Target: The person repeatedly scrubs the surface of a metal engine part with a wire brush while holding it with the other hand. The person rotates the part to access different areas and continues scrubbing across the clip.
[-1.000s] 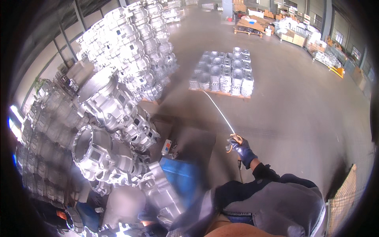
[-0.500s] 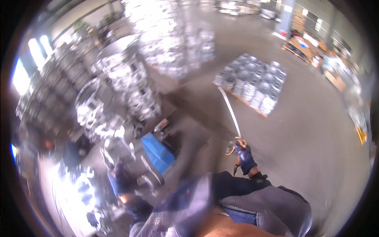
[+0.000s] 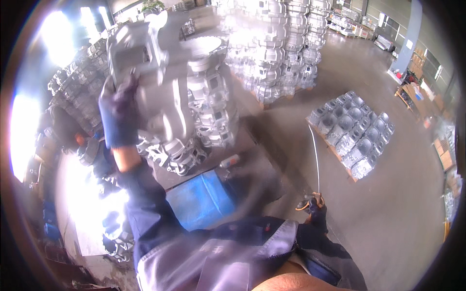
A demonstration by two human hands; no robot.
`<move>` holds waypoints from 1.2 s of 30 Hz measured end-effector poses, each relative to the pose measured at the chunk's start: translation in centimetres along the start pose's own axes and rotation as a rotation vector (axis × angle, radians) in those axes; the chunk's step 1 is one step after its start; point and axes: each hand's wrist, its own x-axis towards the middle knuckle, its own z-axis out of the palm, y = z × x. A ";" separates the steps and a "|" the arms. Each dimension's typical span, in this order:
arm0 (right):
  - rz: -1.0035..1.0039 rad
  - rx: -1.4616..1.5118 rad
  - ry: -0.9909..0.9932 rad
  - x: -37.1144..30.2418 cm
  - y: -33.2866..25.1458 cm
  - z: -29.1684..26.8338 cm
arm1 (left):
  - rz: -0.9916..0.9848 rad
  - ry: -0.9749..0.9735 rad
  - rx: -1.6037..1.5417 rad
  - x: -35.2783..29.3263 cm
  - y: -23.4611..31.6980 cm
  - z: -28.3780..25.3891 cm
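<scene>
My left hand (image 3: 119, 104), in a dark glove with a blue cuff, is raised at the left. It grips a large silver-grey metal casting (image 3: 167, 99) with openings; motion blurs the part, and the glove hides its edge. Behind it rises a stack of similar castings (image 3: 211, 97). My right hand (image 3: 318, 216), also dark-gloved, is low at the right, closed round a tool with tan loops (image 3: 304, 202), whose exact kind I cannot make out. A long, thin white strip (image 3: 315, 157) runs from there toward a low pallet load of castings (image 3: 352, 128).
A blue sheet-like thing (image 3: 201, 199) lies in front of my body, with a small white-and-red object (image 3: 229, 161) beyond it. Tall stacks of castings (image 3: 272, 53) stand farther back. Another person (image 3: 73, 131) is at the far left. Cartons (image 3: 415, 97) line the right side.
My left hand has risen, lifting the casting from beside the blue sheet to in front of the stacks. My right hand still holds the tool. The whole view has shifted.
</scene>
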 end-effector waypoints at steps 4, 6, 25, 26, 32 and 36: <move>-0.126 -0.377 0.083 4.3 3.6 -1.1 | 0.265 -0.100 0.224 11.3 -4.9 6.4; -0.157 -0.408 0.100 5.3 3.9 -1.5 | 0.374 -0.086 0.443 16.1 -7.3 9.4; 0.097 -0.309 0.176 3.5 -6.4 3.0 | 0.383 -0.460 1.161 28.5 -20.6 23.4; 0.081 -0.295 0.169 3.6 -6.8 3.5 | 0.623 -0.274 1.038 27.2 -20.4 23.1; -0.102 -0.164 0.099 3.0 -10.5 8.0 | 0.344 -0.176 0.709 4.8 -20.5 18.0; -0.244 -0.134 -0.021 -0.2 -12.6 10.0 | -0.030 -0.479 0.529 -15.2 -19.6 10.5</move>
